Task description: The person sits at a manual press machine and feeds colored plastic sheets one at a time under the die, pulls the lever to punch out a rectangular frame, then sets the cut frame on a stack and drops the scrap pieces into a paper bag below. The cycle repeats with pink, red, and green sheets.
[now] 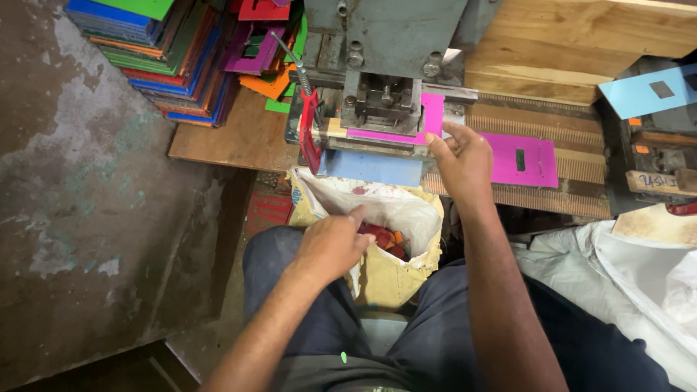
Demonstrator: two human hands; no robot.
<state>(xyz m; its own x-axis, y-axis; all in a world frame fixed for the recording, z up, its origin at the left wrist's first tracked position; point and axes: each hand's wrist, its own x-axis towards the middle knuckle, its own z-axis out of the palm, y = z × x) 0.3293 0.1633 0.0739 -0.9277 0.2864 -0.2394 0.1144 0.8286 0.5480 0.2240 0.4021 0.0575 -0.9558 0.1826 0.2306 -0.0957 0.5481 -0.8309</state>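
head view: a pink sheet [428, 120] is pinched at its edge under the press [383, 94] by the right hand [465, 160]; thin, light, bendy, best gripped by edges. the left hand [330, 247] is rested loosely, holding nothing, on the sack [406, 218] below the press

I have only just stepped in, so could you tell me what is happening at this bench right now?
A seated person works at a metal press. The right hand steadies a pink sheet lying under the press head. The left hand rests at the mouth of an open sack between the knees, which holds small red and orange offcuts. Another pink sheet with a rectangular slot lies to the right on the bench, and a stack of coloured sheets sits to the left.
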